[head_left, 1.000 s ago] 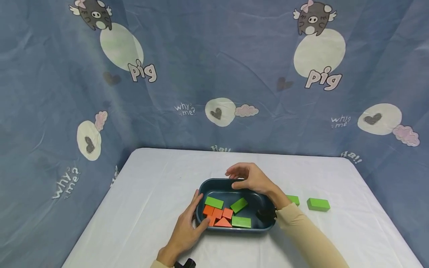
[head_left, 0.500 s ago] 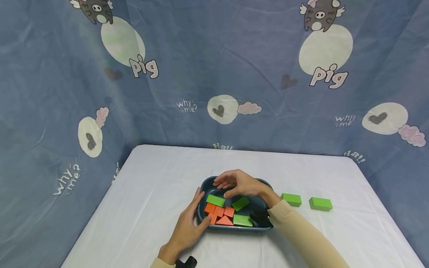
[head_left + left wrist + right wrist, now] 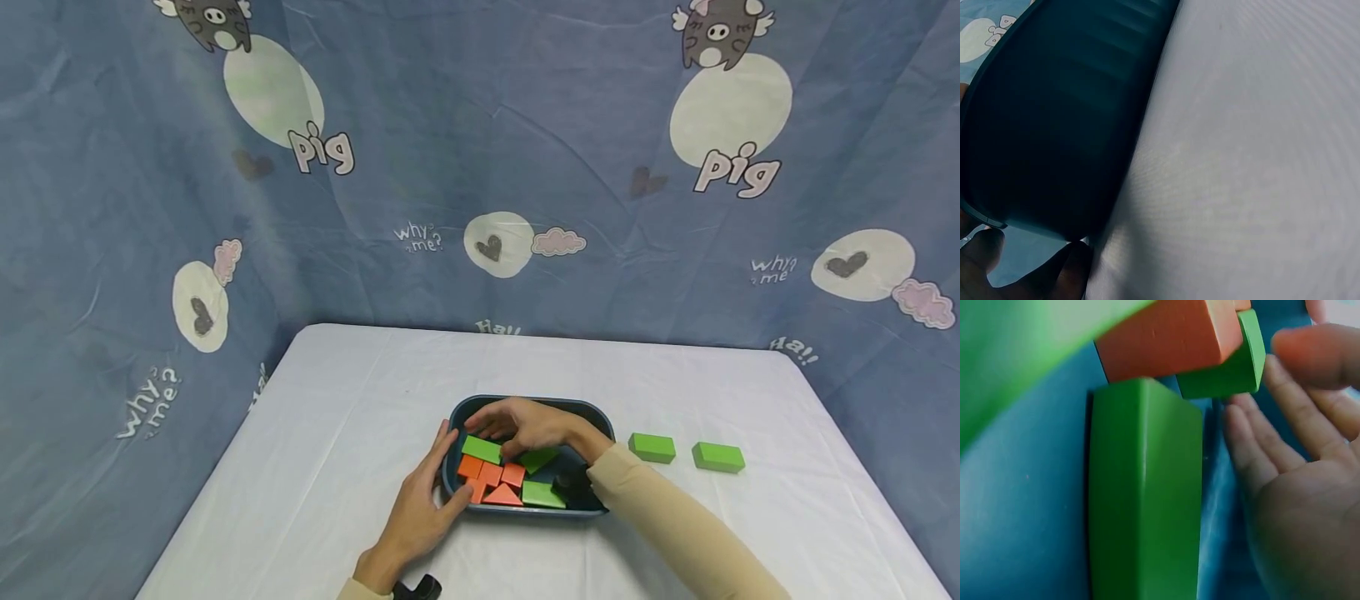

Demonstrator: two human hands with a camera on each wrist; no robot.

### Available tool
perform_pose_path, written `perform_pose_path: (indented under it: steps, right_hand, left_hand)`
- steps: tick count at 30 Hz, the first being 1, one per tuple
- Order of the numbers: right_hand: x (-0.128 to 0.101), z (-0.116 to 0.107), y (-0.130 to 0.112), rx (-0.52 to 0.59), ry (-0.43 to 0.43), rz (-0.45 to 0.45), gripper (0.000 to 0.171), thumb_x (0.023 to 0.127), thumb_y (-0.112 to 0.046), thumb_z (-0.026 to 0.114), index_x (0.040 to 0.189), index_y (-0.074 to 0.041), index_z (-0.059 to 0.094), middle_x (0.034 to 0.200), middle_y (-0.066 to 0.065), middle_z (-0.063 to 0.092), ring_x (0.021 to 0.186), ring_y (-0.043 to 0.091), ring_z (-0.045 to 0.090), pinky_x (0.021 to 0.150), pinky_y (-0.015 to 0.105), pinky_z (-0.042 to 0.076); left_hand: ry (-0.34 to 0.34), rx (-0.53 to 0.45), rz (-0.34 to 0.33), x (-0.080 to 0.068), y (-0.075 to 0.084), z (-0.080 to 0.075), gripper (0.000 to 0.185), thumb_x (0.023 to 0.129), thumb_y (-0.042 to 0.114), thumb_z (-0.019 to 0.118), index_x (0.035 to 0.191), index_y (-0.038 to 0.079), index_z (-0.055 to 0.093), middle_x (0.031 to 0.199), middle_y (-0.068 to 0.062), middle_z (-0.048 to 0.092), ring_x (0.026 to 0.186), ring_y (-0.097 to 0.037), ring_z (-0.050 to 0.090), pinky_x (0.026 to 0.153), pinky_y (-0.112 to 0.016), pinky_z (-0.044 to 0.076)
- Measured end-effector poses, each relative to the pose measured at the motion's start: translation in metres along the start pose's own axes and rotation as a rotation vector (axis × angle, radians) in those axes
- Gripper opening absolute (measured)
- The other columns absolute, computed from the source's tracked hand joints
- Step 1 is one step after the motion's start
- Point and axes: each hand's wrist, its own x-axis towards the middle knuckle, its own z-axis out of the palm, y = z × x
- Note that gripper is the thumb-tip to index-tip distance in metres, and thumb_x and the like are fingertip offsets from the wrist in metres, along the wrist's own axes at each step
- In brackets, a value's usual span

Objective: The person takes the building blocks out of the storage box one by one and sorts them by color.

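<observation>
A dark blue-green plastic tray [image 3: 577, 407] holds green and orange building blocks. My left hand [image 3: 416, 508] holds its near left corner, the thumb over the front rim and the other fingers along the left end. In the left wrist view, fingertips [image 3: 1072, 269] touch the outside of the tray. Inside it, my right hand [image 3: 528, 425] reaches over a green block [image 3: 481, 450] at the left. Its thumb is near that block's right end, and the other fingers extend behind it, apparently touching it. Beside it lie several orange blocks [image 3: 490, 474]. Another green block [image 3: 1144, 487] fills the right wrist view's middle.
Two green blocks, one [image 3: 652, 447] nearer the tray and one [image 3: 718, 457] farther right, lie on the white-covered table [image 3: 360, 400]. A blue printed curtain [image 3: 570, 167] hangs behind it. A black wrist device [image 3: 418, 588] shows below the left hand.
My right hand has moved from above the tray's far rim leftward and down into the tray, beside the left green block. The left hand stays on the corner.
</observation>
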Motion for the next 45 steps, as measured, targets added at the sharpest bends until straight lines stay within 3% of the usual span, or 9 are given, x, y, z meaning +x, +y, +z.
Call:
perform_pose_path:
  steps: [10, 15, 27, 33, 40, 45]
  right_hand:
    - [0.0079, 0.0054, 0.0034, -0.077, 0.021, 0.003, 0.069, 0.078, 0.022, 0.067, 0.143, 0.000, 0.056, 0.143, 0.011, 0.058, 0.125, 0.020, 0.059, 0.107, 0.031, 0.047]
    - [0.0081, 0.0063, 0.0045, -0.067, -0.031, 0.026, 0.078, 0.073, 0.025, 0.066, 0.145, -0.002, 0.053, 0.139, 0.006, 0.061, 0.121, 0.016, 0.060, 0.105, 0.028, 0.048]
    - [0.0086, 0.0068, 0.0042, -0.137, -0.038, 0.036, 0.088, 0.069, 0.028, 0.063, 0.146, -0.014, 0.056, 0.121, -0.003, 0.067, 0.101, 0.014, 0.064, 0.088, 0.028, 0.055]
    - [0.0093, 0.0068, 0.0044, -0.173, -0.029, 0.036, 0.085, 0.070, 0.027, 0.069, 0.142, -0.016, 0.060, 0.120, -0.006, 0.065, 0.094, 0.013, 0.063, 0.081, 0.028, 0.057]
    - [0.0089, 0.0070, 0.0039, -0.235, 0.013, 0.038, 0.076, 0.072, 0.021, 0.078, 0.136, -0.018, 0.062, 0.124, -0.007, 0.063, 0.095, 0.010, 0.063, 0.084, 0.026, 0.056]
    - [0.0049, 0.0050, -0.0018, -0.227, 0.060, 0.066, 0.074, 0.073, 0.019, 0.078, 0.135, -0.018, 0.062, 0.131, -0.005, 0.060, 0.103, 0.010, 0.064, 0.092, 0.026, 0.054]
  left_hand:
    - [0.007, -0.006, 0.023, -0.0010, -0.0008, -0.0015, 0.075, 0.097, 0.036, 0.071, 0.159, 0.015, 0.036, 0.167, -0.006, 0.023, 0.149, -0.020, 0.029, 0.113, -0.044, 0.038]
    - [0.002, -0.035, 0.070, -0.0015, -0.0027, -0.0008, 0.075, 0.097, 0.030, 0.072, 0.159, 0.011, 0.035, 0.167, -0.011, 0.023, 0.148, -0.021, 0.032, 0.110, -0.040, 0.043]
    - [0.010, -0.031, 0.097, -0.0012, -0.0006, -0.0003, 0.074, 0.097, 0.026, 0.072, 0.158, 0.007, 0.035, 0.166, -0.015, 0.024, 0.146, -0.024, 0.036, 0.108, -0.040, 0.046]
    - [0.011, -0.033, 0.097, -0.0006, -0.0022, 0.0009, 0.073, 0.097, 0.026, 0.072, 0.159, 0.009, 0.036, 0.166, -0.014, 0.024, 0.146, -0.023, 0.036, 0.108, -0.038, 0.046]
    - [0.016, -0.034, 0.107, 0.0002, -0.0022, 0.0001, 0.073, 0.097, 0.025, 0.072, 0.158, 0.007, 0.037, 0.166, -0.013, 0.024, 0.147, -0.023, 0.034, 0.109, -0.038, 0.044]
    - [0.011, -0.043, 0.077, -0.0007, -0.0017, 0.0006, 0.072, 0.097, 0.027, 0.071, 0.158, 0.010, 0.037, 0.166, -0.012, 0.024, 0.148, -0.022, 0.032, 0.111, -0.038, 0.041]
